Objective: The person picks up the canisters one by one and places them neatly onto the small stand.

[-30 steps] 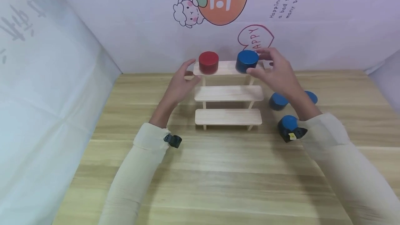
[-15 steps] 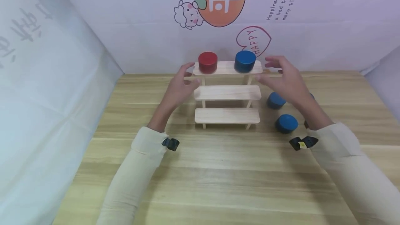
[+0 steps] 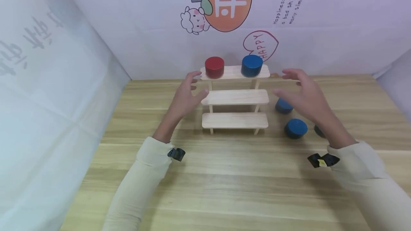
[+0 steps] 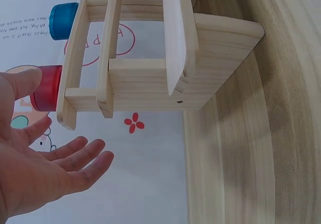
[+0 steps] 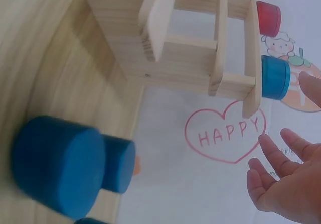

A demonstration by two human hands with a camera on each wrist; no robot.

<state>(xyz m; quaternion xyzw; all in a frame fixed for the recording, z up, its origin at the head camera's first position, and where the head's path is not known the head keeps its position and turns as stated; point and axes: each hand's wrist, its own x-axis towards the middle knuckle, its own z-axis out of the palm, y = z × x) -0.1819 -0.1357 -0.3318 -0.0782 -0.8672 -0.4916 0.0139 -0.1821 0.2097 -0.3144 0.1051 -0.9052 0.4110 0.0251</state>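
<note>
The red cylinder is set left and the blue cylinder right on the rack's far tier; left hand and right hand are held beside it, fingers parted wide

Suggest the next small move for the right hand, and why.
I'd probably lower the right hand to the front tabletop blue cylinder. The hand is open and apart from the shelved blue cylinder, so it looks free, and the head view shows that front one unobstructed just below it in the picture.
</note>
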